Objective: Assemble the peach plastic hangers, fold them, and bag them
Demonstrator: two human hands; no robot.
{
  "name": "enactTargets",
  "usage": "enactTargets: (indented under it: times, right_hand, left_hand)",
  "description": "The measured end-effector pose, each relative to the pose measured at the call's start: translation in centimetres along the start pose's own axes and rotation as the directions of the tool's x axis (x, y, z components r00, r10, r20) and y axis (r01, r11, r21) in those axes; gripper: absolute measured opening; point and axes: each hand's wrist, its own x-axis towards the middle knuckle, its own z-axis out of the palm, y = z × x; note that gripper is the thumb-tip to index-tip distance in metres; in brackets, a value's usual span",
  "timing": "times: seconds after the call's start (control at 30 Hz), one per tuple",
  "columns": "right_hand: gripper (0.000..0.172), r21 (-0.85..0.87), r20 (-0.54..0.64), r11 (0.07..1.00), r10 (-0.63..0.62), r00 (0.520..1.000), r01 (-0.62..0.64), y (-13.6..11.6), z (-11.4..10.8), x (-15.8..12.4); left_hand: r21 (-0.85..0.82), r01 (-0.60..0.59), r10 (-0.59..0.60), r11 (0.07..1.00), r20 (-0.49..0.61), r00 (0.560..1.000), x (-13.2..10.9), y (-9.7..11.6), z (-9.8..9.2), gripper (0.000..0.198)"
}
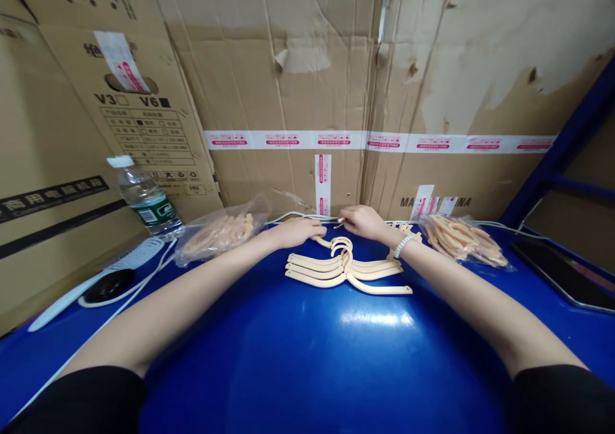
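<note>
Several small beige plastic hangers (346,271) lie stacked on the blue table (307,344), hooks pointing away from me. My left hand (300,230) rests just behind the stack with its fingers curled around a hanger's end. My right hand (360,221) is beside it, fingers pinched on a small beige piece near the cardboard wall. A white bead bracelet (402,244) sits on my right wrist.
A clear bag of beige hangers (223,232) lies to the left, another bag (461,237) to the right. A water bottle (147,197), a white fan-like device (96,280) with a cable, and a dark tablet (562,271) sit at the sides. Cardboard boxes (307,88) wall the back.
</note>
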Motion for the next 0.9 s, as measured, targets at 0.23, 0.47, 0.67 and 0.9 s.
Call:
enactTargets:
  times: [0.23,0.47,0.67,0.9]
  right_hand:
    - [0.034,0.343,-0.331,0.909,0.353,0.875,-0.237,-2.8,-2.8,-4.7]
    - [0.031,0.936,0.048,0.276,0.513,0.857,-0.218,-10.4,-2.4,-11.2]
    - [0.031,0.975,0.21,-0.036,0.482,0.851,-0.22,-12.3,-0.6,-13.1]
    - [0.026,0.971,0.209,0.003,0.469,0.858,-0.239,-12.5,-0.5,-13.0]
  left_hand:
    - [-0.178,0.034,-0.099,0.983,-0.37,0.924,-2.5,4.2,-1.3,0.025]
    - [-0.85,-0.09,-0.453,0.518,-0.362,0.815,-4.3,11.7,2.4,0.004]
    - [-0.938,0.022,-0.533,0.345,-0.177,0.827,-5.0,13.2,4.8,0.007]
    - [-0.945,-0.02,-0.584,0.328,-0.219,0.781,-5.1,13.5,5.0,0.021]
